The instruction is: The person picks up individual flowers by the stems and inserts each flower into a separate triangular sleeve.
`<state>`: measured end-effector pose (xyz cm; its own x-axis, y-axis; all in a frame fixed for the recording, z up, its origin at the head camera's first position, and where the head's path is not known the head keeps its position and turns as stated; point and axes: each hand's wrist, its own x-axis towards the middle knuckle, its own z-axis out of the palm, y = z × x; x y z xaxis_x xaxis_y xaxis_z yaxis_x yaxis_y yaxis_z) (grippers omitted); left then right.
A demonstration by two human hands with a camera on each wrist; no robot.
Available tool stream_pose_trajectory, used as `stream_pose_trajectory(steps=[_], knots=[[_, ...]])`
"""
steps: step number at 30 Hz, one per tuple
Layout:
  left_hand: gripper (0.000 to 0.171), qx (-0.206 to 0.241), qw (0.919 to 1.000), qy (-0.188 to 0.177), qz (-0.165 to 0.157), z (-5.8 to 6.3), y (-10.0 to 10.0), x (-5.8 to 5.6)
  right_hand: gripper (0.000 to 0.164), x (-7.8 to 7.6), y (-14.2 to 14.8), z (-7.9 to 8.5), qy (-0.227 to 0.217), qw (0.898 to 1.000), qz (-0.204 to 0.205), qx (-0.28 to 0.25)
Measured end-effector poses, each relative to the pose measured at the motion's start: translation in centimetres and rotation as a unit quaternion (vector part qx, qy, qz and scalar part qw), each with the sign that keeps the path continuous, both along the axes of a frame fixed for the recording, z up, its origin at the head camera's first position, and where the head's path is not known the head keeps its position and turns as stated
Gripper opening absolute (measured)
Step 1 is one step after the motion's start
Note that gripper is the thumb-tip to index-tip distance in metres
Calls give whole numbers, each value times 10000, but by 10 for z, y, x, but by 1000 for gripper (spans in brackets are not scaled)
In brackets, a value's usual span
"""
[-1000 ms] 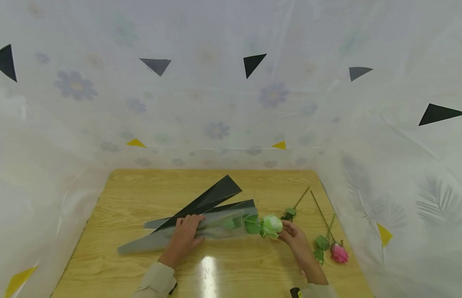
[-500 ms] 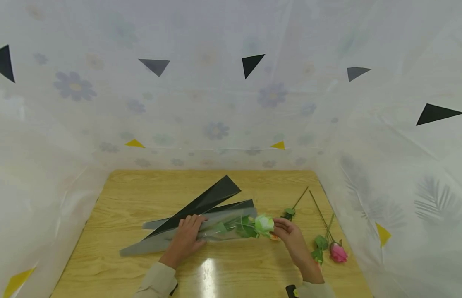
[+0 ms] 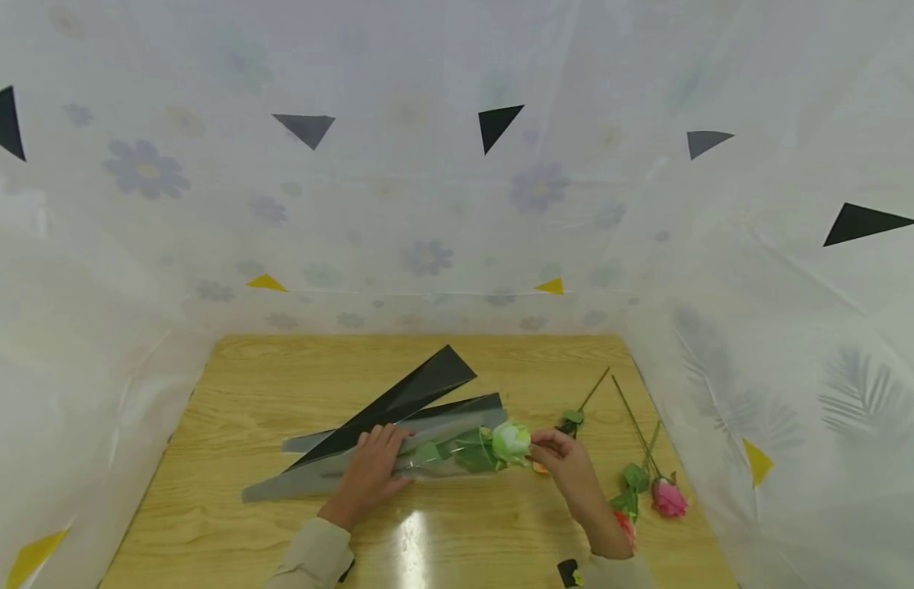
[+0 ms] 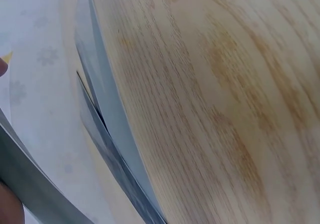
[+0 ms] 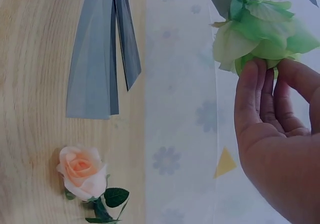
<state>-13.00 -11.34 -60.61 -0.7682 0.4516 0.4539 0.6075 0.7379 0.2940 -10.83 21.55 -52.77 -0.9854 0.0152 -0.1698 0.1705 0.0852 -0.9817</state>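
Observation:
An artificial rose (image 3: 511, 443) with pale green petals lies mostly inside a grey, see-through flower sleeve (image 3: 427, 472), its bloom at the wide mouth on the right. My left hand (image 3: 368, 473) grips the sleeve near its middle; in the left wrist view, fingertips show at both sides of the grey sleeve (image 4: 35, 184). At the top of the bloom is my right hand (image 3: 572, 474). Its thumb and fingers pinch the green petals (image 5: 265, 38) in the right wrist view. The stem is hidden behind the sleeve and left hand.
More black and grey sleeves (image 3: 420, 380) lie fanned out behind. A peach rose (image 5: 82, 169) lies on the wooden table (image 3: 501, 540), partly under the right hand in the head view. Farther right are a pink rose (image 3: 669, 497) and a red-orange rose (image 3: 624, 525). Patterned white sheeting (image 3: 427, 204) surrounds the table.
The green rose has slid left, deeper into the sleeve, and my right hand has moved left with it. More of the peach rose shows. My left hand stays nearly in place.

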Motion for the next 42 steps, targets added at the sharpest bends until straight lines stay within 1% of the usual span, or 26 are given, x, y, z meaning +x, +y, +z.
stream_pose_trajectory(steps=[4,8,12,15,20,23,28,30,33,37,42], knots=[[67,-6,10000,-70,-25,2,1,1,17,0,-4,3,-53,9998,69,150],[66,-26,10000,-83,-36,5,3,2,16,1,-10,4,-8,9994,149,318],[67,-82,9999,-61,-27,4,3,2,16,1,-14,6,83,9992,245,290],[67,-104,9999,-45,-37,3,4,2,17,1,-18,7,200,9987,364,295],[70,-89,9999,-52,-62,4,6,1,18,1,-23,9,488,9959,498,569],[70,-101,9999,-61,-60,5,7,1,18,1,-26,11,528,9943,640,676],[69,-136,9999,-38,-54,6,10,1,15,5,-35,31,294,9934,849,719],[69,-120,9999,6,-55,5,10,1,14,7,-38,40,216,9931,871,761],[68,-68,9999,60,-70,6,11,1,15,7,-40,42,234,9925,908,789],[67,-71,9999,27,-82,6,11,0,16,8,-40,44,172,9916,1015,786],[70,-85,9999,2,-99,5,12,0,17,7,-40,44,144,9880,1281,853]])
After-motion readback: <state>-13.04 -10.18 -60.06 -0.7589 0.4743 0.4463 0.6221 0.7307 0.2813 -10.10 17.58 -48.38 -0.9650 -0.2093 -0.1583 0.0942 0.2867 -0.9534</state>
